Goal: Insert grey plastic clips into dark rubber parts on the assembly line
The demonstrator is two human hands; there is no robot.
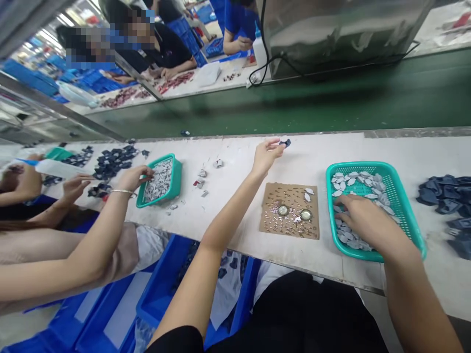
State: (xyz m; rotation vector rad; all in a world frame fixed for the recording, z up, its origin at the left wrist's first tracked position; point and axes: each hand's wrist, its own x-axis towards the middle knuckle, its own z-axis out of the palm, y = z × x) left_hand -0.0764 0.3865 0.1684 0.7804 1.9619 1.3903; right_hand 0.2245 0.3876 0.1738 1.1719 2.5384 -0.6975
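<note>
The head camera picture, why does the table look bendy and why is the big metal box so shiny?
Head view: the wide lens bows the table edge and stretches the arms at the borders; the metal box throws back smeared glare; faces at the far bench are blurred out; the left hand and right hand in the green basket look sharp under even light.

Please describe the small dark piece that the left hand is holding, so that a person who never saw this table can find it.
Start from the brown cardboard mat in the middle of the white workbench. Beyond the mat, toward the green conveyor belt, the left hand is raised, pinching a small dark blue piece at its fingertips. It is the only dark piece held above the bench; the other dark ones lie in piles at the far left and right.
</note>
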